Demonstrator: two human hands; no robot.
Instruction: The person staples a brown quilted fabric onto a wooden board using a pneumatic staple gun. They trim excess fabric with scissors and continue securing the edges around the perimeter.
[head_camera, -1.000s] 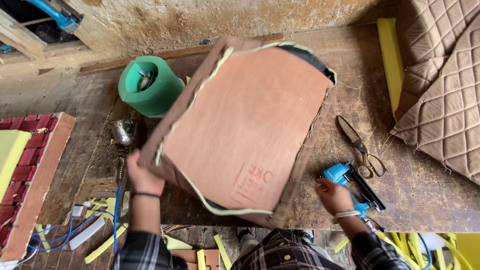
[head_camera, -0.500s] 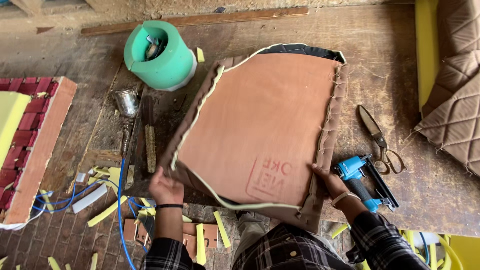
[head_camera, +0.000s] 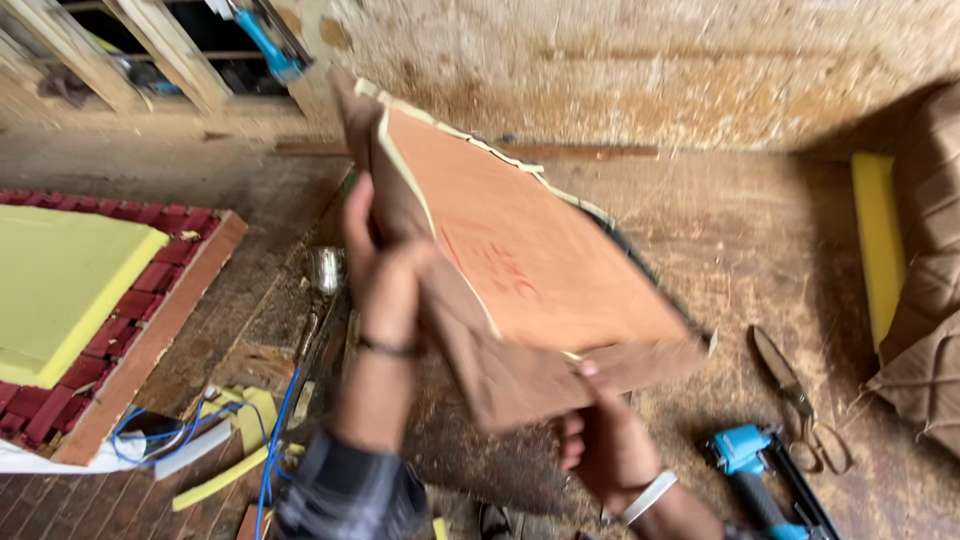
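Head view: both hands hold a fabric-wrapped board (head_camera: 530, 270) tilted above the surface (head_camera: 700, 220).
Left hand (head_camera: 385, 260) grasps its left edge; right hand (head_camera: 600, 440) grasps its lower edge, near a blue stapler (head_camera: 760, 475).

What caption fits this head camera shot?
Left hand and right hand tilt a fabric-covered panel above a workbench.
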